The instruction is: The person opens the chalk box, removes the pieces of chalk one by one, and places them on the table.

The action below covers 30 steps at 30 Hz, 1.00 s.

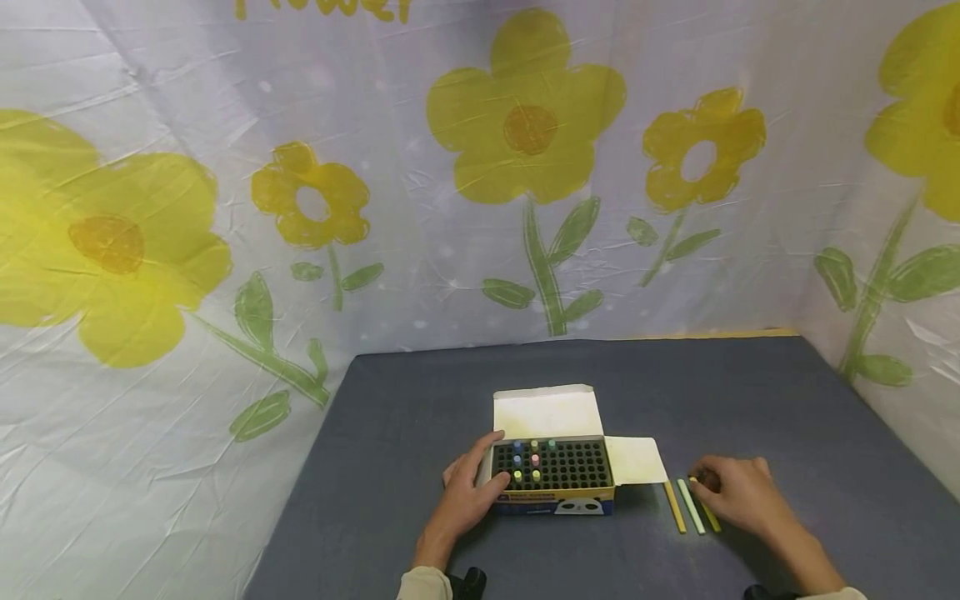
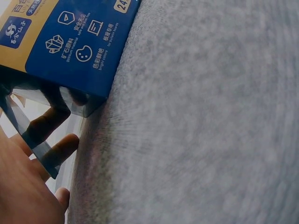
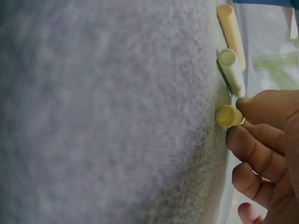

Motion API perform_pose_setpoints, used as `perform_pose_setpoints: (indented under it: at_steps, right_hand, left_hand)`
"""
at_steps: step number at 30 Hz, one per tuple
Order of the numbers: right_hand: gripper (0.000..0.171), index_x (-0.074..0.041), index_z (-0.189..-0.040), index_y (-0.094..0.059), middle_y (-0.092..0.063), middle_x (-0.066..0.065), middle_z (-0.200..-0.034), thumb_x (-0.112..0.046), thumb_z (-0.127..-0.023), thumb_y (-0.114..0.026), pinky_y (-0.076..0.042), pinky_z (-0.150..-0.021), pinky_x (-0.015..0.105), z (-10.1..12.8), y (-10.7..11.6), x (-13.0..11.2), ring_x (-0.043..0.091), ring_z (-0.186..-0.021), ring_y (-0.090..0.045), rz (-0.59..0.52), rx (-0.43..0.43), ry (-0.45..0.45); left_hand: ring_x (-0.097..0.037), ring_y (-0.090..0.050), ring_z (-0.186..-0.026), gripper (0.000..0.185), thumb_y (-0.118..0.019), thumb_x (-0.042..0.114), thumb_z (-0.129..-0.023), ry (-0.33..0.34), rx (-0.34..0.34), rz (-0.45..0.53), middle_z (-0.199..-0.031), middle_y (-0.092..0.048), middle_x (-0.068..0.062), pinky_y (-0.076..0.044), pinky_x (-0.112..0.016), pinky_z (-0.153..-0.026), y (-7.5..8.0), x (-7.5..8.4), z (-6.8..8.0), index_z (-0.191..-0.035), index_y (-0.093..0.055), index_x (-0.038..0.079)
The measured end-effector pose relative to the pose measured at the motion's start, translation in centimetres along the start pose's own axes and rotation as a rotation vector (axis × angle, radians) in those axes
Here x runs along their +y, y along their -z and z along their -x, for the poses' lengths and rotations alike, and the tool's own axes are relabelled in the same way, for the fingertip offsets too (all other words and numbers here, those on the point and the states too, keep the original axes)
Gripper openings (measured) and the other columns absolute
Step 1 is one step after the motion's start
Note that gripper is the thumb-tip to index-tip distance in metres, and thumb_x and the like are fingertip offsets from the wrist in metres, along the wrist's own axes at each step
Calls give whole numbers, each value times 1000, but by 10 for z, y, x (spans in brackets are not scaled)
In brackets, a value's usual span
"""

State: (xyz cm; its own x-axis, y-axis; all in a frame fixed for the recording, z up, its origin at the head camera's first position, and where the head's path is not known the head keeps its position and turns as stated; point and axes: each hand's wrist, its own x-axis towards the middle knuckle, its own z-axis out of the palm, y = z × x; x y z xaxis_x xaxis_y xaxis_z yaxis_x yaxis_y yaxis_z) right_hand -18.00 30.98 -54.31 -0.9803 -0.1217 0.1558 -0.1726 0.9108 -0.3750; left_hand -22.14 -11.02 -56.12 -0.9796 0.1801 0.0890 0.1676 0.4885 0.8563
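An open chalk box [image 1: 555, 500] stands on the grey table [image 1: 390, 417]. Its black holed insert holds several coloured chalks at the left end. My left hand [image 1: 480, 475] grips the box's left end, thumb at the back corner. The left wrist view shows the blue printed box side [image 2: 70, 46] with my left hand [image 2: 32, 182] against it. To the right lie an orange chalk [image 1: 674, 506], a pale green chalk [image 1: 690, 504] and a yellow chalk [image 1: 710, 518]. My right hand [image 1: 702, 483] pinches the yellow chalk [image 3: 228, 115] at its end, beside the pale green chalk [image 3: 232, 70].
The box's lid flap [image 1: 545, 412] lies open toward the back and a side flap [image 1: 636, 460] lies open to the right. A flower-printed sheet [image 1: 525, 167] walls the table at the back and both sides. A cream chalk [image 3: 230, 28] lies farthest from my fingers.
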Motion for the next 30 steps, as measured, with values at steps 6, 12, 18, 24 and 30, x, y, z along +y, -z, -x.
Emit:
perform_pose_setpoints:
  at_steps: [6, 12, 18, 24, 30]
  right_hand:
    - [10, -18, -94, -76, -67, -16, -72, -24, -87, -77, -27, -71, 39, -1, 1, -1, 0, -62, -52, 14, 3, 15]
    - [7, -21, -94, -75, -71, -17, -74, -28, -91, -75, -31, -75, 43, 2, 2, -1, 0, -63, -58, -38, 43, -2]
    - [12, -14, -101, -74, -69, -13, -71, -24, -95, -72, -40, -81, 46, 4, 7, -7, -3, -60, -57, -204, 111, -40]
    - [25, -7, -114, -69, -72, 2, -86, -26, -98, -68, -47, -61, 28, 1, 14, -22, 8, -70, -63, -431, 90, -94]
    - [27, -5, -120, -66, -71, 4, -89, -25, -100, -65, -48, -69, 29, -5, 18, -44, 13, -77, -63, -595, 88, -54]
  left_hand:
    - [-38, -35, -140, 61, -67, 37, -91, 18, -1, -2, -146, -56, 0, -24, -66, -105, 0, 1, 0, -144, -44, 56]
    - [-37, -37, -140, 60, -67, 38, -91, 13, -3, -9, -147, -56, 0, -24, -67, -105, 0, 2, 0, -144, -44, 55]
    - [-37, -37, -140, 60, -66, 37, -92, 11, -11, -11, -146, -56, -1, -25, -67, -105, 0, 2, 1, -145, -44, 55]
    - [-38, -34, -141, 61, -66, 37, -92, 14, -11, -4, -146, -56, -1, -26, -67, -104, 0, 2, 0, -145, -44, 56]
    - [-37, -37, -140, 61, -66, 36, -91, 15, -10, -10, -144, -57, -1, -23, -67, -105, 0, 1, 0, -145, -44, 55]
